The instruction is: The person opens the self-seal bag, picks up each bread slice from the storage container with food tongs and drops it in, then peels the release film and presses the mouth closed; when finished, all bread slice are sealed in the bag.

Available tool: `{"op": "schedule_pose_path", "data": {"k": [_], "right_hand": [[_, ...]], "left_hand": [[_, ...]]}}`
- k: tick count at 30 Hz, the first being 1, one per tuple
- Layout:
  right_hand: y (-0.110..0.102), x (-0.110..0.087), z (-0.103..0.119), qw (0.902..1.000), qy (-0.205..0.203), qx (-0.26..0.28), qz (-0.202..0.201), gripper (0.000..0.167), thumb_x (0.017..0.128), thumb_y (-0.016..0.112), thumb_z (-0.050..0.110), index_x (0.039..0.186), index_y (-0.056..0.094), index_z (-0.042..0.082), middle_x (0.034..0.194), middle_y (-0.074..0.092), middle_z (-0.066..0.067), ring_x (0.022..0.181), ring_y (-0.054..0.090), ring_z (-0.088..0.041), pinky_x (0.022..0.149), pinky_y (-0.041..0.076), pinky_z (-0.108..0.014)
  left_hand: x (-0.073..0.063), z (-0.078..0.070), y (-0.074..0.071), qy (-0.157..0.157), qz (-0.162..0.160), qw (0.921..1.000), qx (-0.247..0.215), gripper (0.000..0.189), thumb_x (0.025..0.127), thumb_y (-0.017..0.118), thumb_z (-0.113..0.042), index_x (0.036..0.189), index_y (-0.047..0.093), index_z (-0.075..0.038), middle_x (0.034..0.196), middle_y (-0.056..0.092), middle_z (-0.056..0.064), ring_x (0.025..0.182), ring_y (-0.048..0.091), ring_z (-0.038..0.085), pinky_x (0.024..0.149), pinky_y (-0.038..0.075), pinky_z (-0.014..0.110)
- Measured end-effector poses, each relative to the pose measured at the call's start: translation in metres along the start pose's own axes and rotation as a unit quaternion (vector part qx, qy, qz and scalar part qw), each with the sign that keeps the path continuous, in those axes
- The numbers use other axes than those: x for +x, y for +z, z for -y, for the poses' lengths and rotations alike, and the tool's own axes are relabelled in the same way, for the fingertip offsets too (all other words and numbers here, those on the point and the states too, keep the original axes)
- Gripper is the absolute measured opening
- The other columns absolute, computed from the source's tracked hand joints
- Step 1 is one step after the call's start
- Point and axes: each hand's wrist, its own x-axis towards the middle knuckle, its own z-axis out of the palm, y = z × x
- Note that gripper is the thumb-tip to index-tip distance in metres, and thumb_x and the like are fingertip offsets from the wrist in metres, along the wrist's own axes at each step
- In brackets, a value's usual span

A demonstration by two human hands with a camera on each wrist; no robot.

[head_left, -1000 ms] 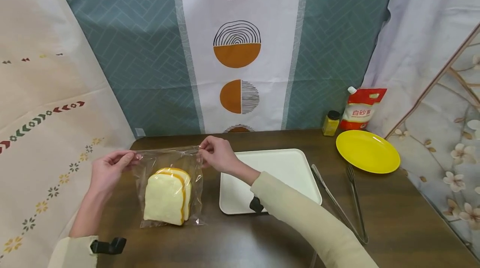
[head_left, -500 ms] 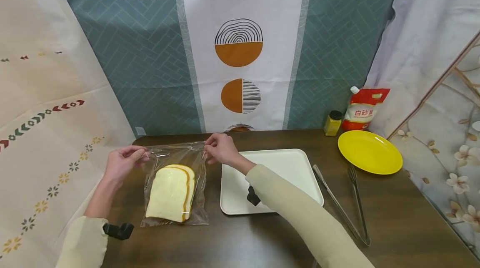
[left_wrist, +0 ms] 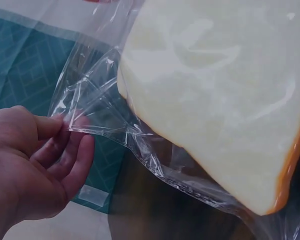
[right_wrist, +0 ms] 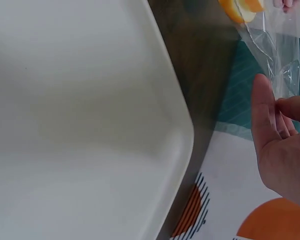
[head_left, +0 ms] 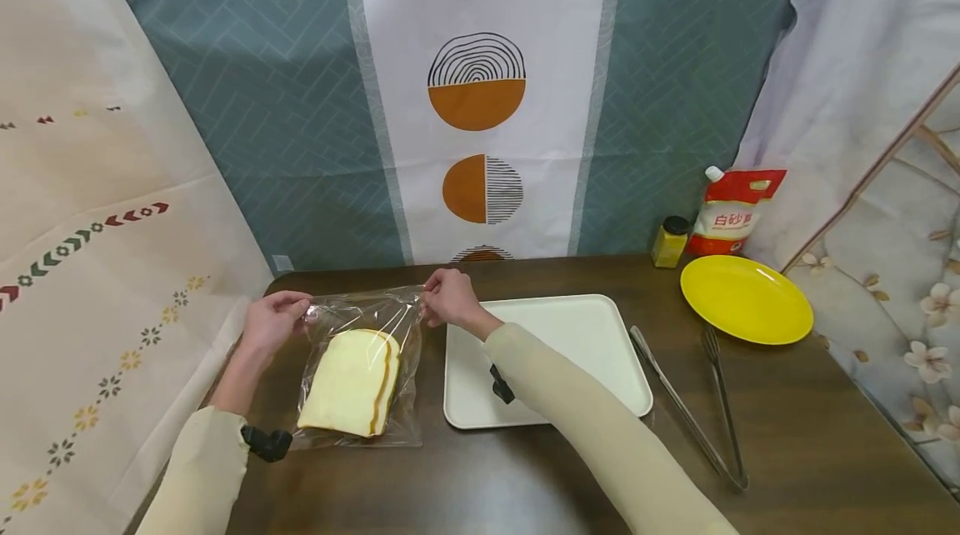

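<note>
A clear plastic bag (head_left: pixel 408 402) with slices of bread (head_left: pixel 348 381) inside is at the left of the table. My left hand (head_left: pixel 273 322) pinches the bag's top left corner between thumb and fingers. At the top right corner, my right hand (head_left: pixel 450 299) pinches the film. In the left wrist view the bread (left_wrist: pixel 215 90) shows large through the crinkled plastic, beside the left hand (left_wrist: pixel 45 160). The right wrist view has the right hand (right_wrist: pixel 285 135) holding the bag's edge (right_wrist: pixel 285 65), with only a bit of orange crust showing.
Right of the bag lies a white tray (head_left: pixel 555 360), partly under the right forearm. Metal tongs (head_left: pixel 693 427) lie spread on the brown table (head_left: pixel 360 493). A yellow plate (head_left: pixel 746 299), a yellow jar with black lid (head_left: pixel 670 243) and a red-and-white pouch (head_left: pixel 731 214) stand at the back right.
Both hands have shifted to the right with the bag and bread, the left hand more, so they are closer together. The bread leans a little more to the right.
</note>
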Motion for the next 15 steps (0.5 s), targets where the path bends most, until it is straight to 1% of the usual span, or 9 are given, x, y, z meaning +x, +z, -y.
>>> {"op": "schedule_pose_path", "data": {"k": [3, 9, 12, 15], "right_hand": [[0.002, 0.002, -0.003, 1.0, 0.005, 0.001, -0.003, 0.005, 0.096, 0.064, -0.002, 0.098, 0.063, -0.006, 0.078, 0.069, -0.015, 0.058, 0.067, -0.02, 0.05, 0.056, -0.029], [0.007, 0.004, -0.012, 0.9998, 0.015, 0.011, -0.008, 0.006, 0.095, 0.063, -0.004, 0.099, 0.062, -0.008, 0.077, 0.069, -0.016, 0.062, 0.07, -0.025, 0.052, 0.057, -0.031], [0.009, 0.007, -0.015, 0.9996, 0.017, 0.012, -0.017, 0.006, 0.095, 0.064, -0.004, 0.099, 0.062, -0.008, 0.078, 0.07, -0.017, 0.061, 0.069, -0.024, 0.052, 0.057, -0.03], [0.012, 0.01, -0.019, 0.9993, 0.03, 0.008, -0.02, 0.006, 0.095, 0.063, -0.003, 0.099, 0.063, -0.007, 0.077, 0.07, -0.016, 0.059, 0.069, -0.021, 0.051, 0.056, -0.028]], "left_hand": [[0.004, 0.004, 0.003, -0.005, -0.006, 0.9999, 0.009, 0.03, 0.103, 0.056, -0.008, 0.123, 0.059, 0.014, 0.086, 0.068, 0.003, 0.07, 0.066, 0.006, 0.065, 0.057, 0.023], [0.01, 0.014, 0.009, -0.024, -0.029, 0.9988, 0.033, 0.026, 0.102, 0.058, -0.008, 0.119, 0.064, 0.011, 0.086, 0.069, 0.007, 0.067, 0.065, 0.009, 0.062, 0.057, 0.025], [0.014, 0.017, 0.012, -0.03, -0.034, 0.9983, 0.036, 0.026, 0.102, 0.059, -0.009, 0.118, 0.064, 0.011, 0.088, 0.07, 0.011, 0.068, 0.065, 0.01, 0.061, 0.057, 0.025], [0.015, 0.02, 0.014, -0.047, -0.032, 0.9977, 0.038, 0.027, 0.102, 0.059, -0.01, 0.119, 0.064, 0.01, 0.09, 0.07, 0.012, 0.069, 0.066, 0.01, 0.062, 0.057, 0.025]]}}
